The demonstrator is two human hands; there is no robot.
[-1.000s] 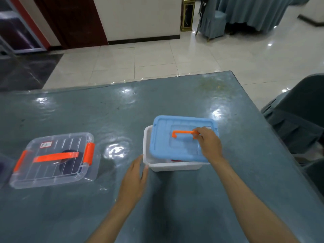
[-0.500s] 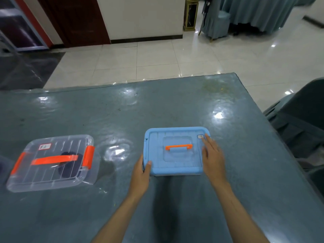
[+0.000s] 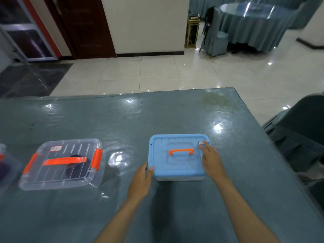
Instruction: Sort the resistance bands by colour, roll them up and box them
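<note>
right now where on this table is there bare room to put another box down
The widest bare stretch of the grey-green table runs behind both boxes to its far edge. More lies right of the blue-lidded plastic box, and a narrower gap separates it from the clear plastic box with orange latches. Crowded: the blue box's sides, where the left hand and right hand rest.

Single view: head-worn wide-angle camera, looking forward and down from the near edge of the bench (image 3: 175,111); both forearms enter from the bottom edge, close below the lens; tiled floor (image 3: 157,76) and far wall fill the upper frame.
</note>
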